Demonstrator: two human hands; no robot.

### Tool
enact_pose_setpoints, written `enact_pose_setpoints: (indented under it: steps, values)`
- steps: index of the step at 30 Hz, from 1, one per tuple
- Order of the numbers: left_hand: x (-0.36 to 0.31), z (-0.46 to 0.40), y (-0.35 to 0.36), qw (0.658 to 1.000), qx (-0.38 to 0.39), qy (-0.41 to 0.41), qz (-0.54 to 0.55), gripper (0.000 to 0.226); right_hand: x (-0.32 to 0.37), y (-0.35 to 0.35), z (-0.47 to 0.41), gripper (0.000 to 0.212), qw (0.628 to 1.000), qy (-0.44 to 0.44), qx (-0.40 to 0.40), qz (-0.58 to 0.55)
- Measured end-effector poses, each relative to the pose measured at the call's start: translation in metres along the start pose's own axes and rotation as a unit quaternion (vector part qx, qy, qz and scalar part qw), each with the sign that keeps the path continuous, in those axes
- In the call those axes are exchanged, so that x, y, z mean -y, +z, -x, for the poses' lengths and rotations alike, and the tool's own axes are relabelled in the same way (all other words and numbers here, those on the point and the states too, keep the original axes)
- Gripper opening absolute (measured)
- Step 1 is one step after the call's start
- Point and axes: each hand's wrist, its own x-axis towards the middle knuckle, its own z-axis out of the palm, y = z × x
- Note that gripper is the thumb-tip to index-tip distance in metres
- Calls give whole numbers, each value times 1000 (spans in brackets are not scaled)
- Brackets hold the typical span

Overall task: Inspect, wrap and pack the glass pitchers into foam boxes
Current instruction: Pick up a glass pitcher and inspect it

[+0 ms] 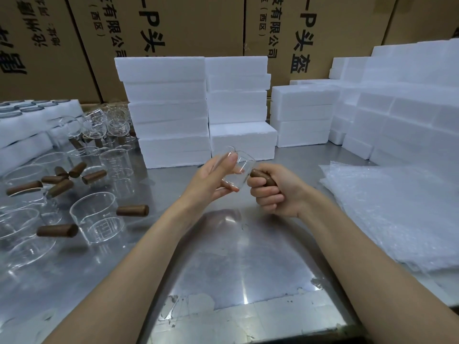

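Observation:
I hold one clear glass pitcher [240, 165] tilted in the air above the metal table [243, 264]. My right hand [274, 192] grips its brown wooden handle [263, 177] in a fist. My left hand [213, 177] holds the glass body, thumb on top and fingers underneath. Several more glass pitchers with wooden handles [98, 222] stand on the left of the table. Stacks of white foam boxes [171, 112] rise behind my hands. A pile of bubble wrap sheets [392, 214] lies on the right.
More foam boxes [402, 103] are stacked at the back right, and foam trays [29, 125] lie at the far left. Brown cardboard cartons [188, 26] form a wall behind the table. The table's front edge [248, 316] shows worn patches.

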Motion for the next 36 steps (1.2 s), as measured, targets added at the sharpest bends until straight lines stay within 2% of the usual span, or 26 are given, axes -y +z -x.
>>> enact_pose_setpoints:
  steps: [4,7,10,12,16,19,21,23,29,36]
  values:
    - [-2,-2,0,1000,8,10,19,35,2,-1,3,39,993,3,62,-100]
    - [-2,-3,1,999,5,19,29,41,2,-2,3,48,989,-14,53,-138]
    - [-1,-5,2,999,-18,26,35,53,0,0,0,54,991,-71,-46,-105]
    - [0,-6,-1,997,-52,29,51,59,0,2,-3,44,982,-124,-121,-78]
    - [0,-7,-4,995,-75,24,66,78,-2,4,-7,20,959,-211,-186,-42]
    - [4,-6,-4,998,-54,38,-9,79,-3,3,-9,16,941,-247,-225,-45]
    - [9,-5,-5,990,-44,67,-115,98,-3,1,-8,16,934,-259,-241,-58]
    - [13,-5,-7,978,-52,93,-181,105,-2,-2,-7,17,931,-264,-247,-56]
    - [13,-6,-14,954,-126,142,-232,78,-1,-1,-6,17,929,-260,-258,-50]
    - [11,-4,-12,965,-123,132,-191,61,-1,-4,-5,24,942,-245,-207,-98]
